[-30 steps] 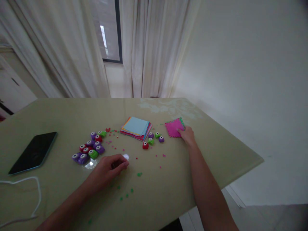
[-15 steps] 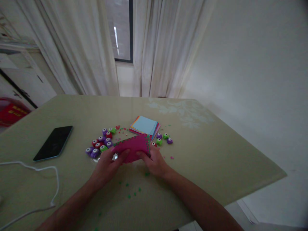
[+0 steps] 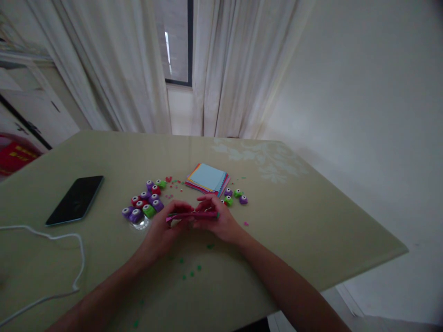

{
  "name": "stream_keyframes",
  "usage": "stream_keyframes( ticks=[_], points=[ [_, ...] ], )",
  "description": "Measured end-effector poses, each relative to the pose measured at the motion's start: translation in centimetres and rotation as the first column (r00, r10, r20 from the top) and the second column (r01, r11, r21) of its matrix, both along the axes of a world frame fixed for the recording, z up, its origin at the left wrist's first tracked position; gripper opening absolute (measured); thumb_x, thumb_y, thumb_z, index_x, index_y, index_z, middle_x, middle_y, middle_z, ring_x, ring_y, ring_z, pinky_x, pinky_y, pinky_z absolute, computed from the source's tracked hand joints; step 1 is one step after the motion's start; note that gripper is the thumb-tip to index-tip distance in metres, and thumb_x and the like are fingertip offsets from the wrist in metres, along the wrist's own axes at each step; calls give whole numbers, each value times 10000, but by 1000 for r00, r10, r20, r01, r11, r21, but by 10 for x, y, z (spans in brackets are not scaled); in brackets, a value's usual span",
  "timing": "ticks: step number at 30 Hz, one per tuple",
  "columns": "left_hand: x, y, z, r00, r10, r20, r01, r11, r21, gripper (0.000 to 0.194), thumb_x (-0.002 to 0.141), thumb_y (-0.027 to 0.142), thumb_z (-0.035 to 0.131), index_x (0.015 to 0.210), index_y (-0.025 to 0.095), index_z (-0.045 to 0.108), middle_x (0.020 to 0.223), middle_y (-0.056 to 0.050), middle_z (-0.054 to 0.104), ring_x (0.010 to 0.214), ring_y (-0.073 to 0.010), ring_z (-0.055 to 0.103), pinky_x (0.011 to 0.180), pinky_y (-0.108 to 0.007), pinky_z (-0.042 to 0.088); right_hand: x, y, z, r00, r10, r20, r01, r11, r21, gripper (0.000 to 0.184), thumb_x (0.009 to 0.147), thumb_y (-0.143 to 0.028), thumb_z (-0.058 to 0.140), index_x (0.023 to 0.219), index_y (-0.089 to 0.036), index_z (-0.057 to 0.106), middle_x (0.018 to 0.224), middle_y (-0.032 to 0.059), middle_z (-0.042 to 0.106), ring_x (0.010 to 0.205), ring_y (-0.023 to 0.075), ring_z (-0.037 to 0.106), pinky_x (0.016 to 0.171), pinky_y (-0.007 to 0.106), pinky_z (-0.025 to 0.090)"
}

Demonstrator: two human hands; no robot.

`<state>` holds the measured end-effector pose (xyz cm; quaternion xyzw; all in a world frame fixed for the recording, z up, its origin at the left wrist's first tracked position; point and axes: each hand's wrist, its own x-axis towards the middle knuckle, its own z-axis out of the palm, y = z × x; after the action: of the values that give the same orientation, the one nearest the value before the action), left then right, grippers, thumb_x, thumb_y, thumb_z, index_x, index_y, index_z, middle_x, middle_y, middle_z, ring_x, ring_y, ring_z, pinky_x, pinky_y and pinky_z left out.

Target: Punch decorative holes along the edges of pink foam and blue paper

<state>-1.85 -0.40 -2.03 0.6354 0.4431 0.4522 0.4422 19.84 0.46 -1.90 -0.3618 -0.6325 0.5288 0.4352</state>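
Between both hands is a magenta piece of paper (image 3: 204,215) with a green-trimmed edge, seen nearly edge-on. My left hand (image 3: 166,226) grips its left end, thumb below and fingers above. My right hand (image 3: 221,222) is closed on the right end, with its fingertips over the far side. Just beyond the hands lies a stack of coloured paper sheets (image 3: 207,177), light blue on top. Left of my left hand sit several purple, red and green craft punches (image 3: 148,210). A smaller group of punches (image 3: 237,193) stands past my right hand.
A black tablet (image 3: 75,200) lies on the table (image 3: 294,230) at the left, with a white cable (image 3: 79,258) nearer me. Small green paper bits (image 3: 192,274) are scattered in front; red and pink bits (image 3: 169,179) lie by the punches. A clear round piece (image 3: 141,223) lies beside them.
The magenta paper has tipped from showing its broad face to nearly edge-on. Both hands have turned with it, and their fingers now show above it.
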Motion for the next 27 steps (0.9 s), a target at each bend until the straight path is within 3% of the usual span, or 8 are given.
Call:
stream_keyframes(
  ticks=[4,10,16,19,23,27],
  points=[
    [4,-3,2,998,19,66,-20,1000,19,525,834,413,841,1284,238,635,1268,-116,727,1181,-307,717,999,-456,596,-1,3,4,994,33,-105,-43,994,-97,856,642,-468,1032,1324,-290,547,1138,36,681,1087,254,714,983,432,567],
    [5,-6,1,988,-25,150,29,999,-22,581,844,434,860,1308,250,562,1247,-100,687,1150,-295,721,951,-422,607,-3,5,6,992,36,-120,-52,990,-133,906,588,-441,1059,1332,-302,559,1127,27,687,1084,252,708,982,435,574],
    [4,-10,-4,990,21,140,-19,1000,-18,510,940,465,777,1279,242,469,1170,-68,679,998,-245,722,819,-354,605,-3,5,10,994,-46,-104,34,993,-116,776,565,-525,1048,1166,-273,627,1113,33,683,1066,252,688,927,381,568],
    [3,-6,-4,995,-6,96,7,1000,-18,373,977,481,701,1191,229,529,1042,-47,709,890,-241,718,745,-346,597,-4,3,11,996,-74,-47,70,994,-86,697,607,-534,1027,1111,-254,635,1047,22,687,966,226,681,860,349,566],
    [3,-2,-3,994,21,106,-23,1000,14,314,989,451,689,1162,223,562,1060,-63,737,948,-256,734,832,-380,611,-9,1,6,997,-80,-15,78,989,-126,709,598,-550,1022,1099,-246,623,948,-4,706,827,196,677,786,334,578],
    [6,-3,-5,990,17,137,-13,999,-33,445,968,465,736,1266,212,524,1182,-98,740,1075,-289,740,926,-418,609,-10,0,1,997,-74,-18,71,988,-138,710,602,-530,1023,1145,-231,678,1032,34,766,932,234,726,890,394,615]
  ],
)
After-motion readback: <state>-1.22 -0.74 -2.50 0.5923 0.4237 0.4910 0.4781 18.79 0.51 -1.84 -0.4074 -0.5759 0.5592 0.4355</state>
